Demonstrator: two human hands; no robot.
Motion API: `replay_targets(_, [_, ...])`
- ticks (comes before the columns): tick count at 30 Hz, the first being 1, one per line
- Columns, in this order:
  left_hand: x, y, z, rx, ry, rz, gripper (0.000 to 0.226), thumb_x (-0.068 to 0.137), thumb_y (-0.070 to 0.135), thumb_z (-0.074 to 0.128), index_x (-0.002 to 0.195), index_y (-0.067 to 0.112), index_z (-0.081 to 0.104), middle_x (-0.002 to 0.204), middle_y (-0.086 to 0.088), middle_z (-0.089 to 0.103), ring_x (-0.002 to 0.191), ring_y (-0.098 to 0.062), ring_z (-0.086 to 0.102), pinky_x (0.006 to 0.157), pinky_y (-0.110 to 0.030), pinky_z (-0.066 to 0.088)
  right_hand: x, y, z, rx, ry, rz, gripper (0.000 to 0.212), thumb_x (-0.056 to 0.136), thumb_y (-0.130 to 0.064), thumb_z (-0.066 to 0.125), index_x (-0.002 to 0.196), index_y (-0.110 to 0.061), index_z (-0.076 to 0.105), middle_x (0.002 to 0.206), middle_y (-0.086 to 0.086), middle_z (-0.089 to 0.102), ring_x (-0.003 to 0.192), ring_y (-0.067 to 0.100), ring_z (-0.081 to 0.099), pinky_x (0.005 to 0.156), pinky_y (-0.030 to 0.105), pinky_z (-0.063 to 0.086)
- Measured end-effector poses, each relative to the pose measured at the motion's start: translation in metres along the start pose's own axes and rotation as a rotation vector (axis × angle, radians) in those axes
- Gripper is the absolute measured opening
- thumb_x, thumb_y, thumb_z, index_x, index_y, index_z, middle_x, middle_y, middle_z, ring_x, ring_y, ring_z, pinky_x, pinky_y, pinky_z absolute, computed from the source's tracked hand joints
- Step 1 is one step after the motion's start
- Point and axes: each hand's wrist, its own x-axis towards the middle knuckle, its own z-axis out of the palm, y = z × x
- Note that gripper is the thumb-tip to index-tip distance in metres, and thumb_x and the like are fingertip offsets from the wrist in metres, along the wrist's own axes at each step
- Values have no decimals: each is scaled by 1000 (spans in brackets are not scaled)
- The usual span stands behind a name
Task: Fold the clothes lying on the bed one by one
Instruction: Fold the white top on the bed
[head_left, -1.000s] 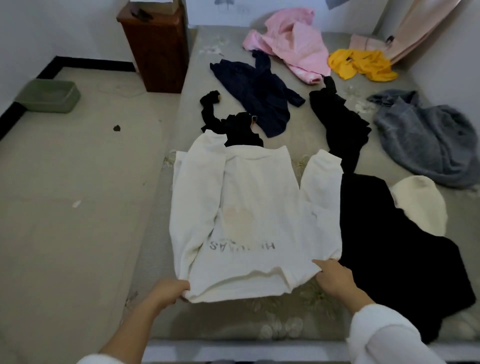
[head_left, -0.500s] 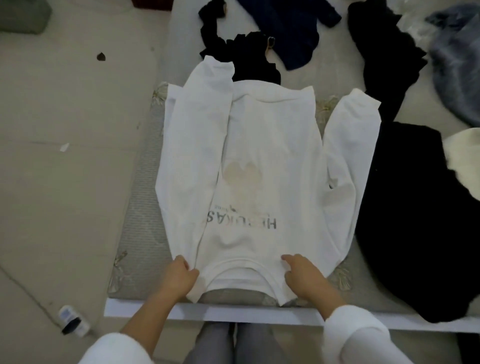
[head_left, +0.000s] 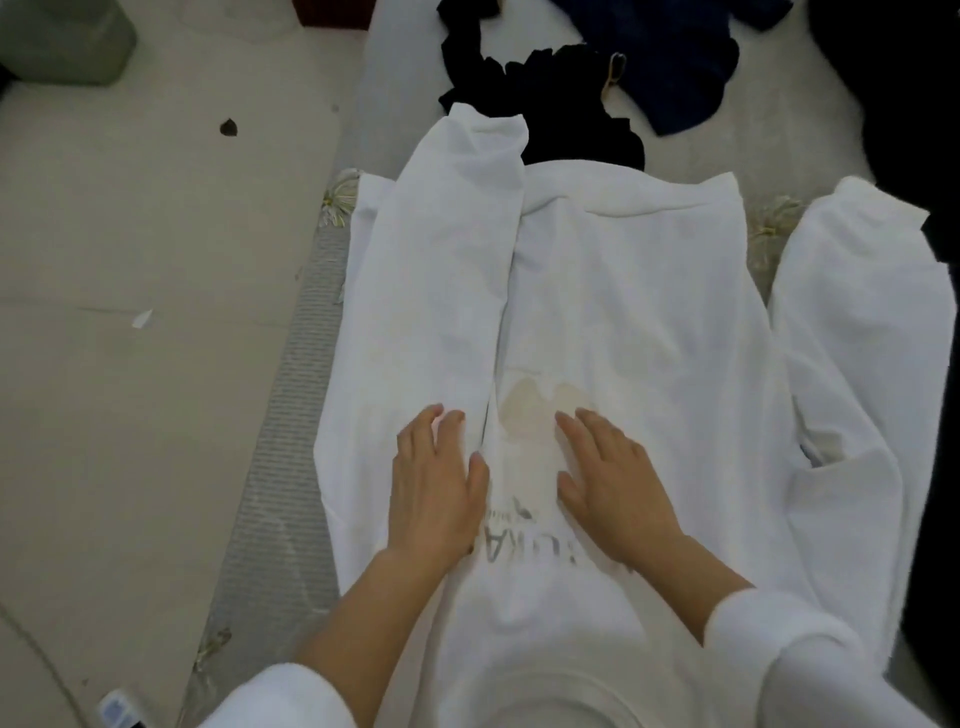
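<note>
Lettering (head_left: 511, 545) on white sweatshirt (head_left: 649, 322) lies half-hidden under left hand (head_left: 436, 488) and right hand (head_left: 615, 493).

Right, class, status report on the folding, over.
Left hand, right hand: open, flat on cloth. White printed long-sleeved sweatshirt spread on bed. Crumpled black garment at its far edge.

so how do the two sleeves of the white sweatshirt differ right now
The left sleeve lies folded in over the sweatshirt; the right sleeve lies out to the side, with bed showing between. The left hand rests flat on the left sleeve; the right hand rests on the chest, not the right sleeve. Both sleeves are white, cuffs away from the person.
</note>
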Motion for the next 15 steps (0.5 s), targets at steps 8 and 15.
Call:
replay_targets(8, [90, -12, 35, 176, -44, -13, 82, 95, 52, 30, 150, 6, -10, 158, -11, -17, 144, -21, -22, 112, -33, -21, 66, 9, 30, -150, 20, -85, 64, 93, -64, 7, 147, -42, -18, 160, 3, -19, 144, 15, -27, 118, 35, -15])
replay_targets(15, [84, -18, 6, -468, 131, -300, 48, 103, 38, 26, 147, 20, 33, 151, 4, 34, 136, -5, 30, 111, -15, 18, 63, 9, 36, -155, 87, -80, 61, 95, -60, 11, 151, -40, -1, 162, 7, -2, 149, 22, -9, 119, 42, -1])
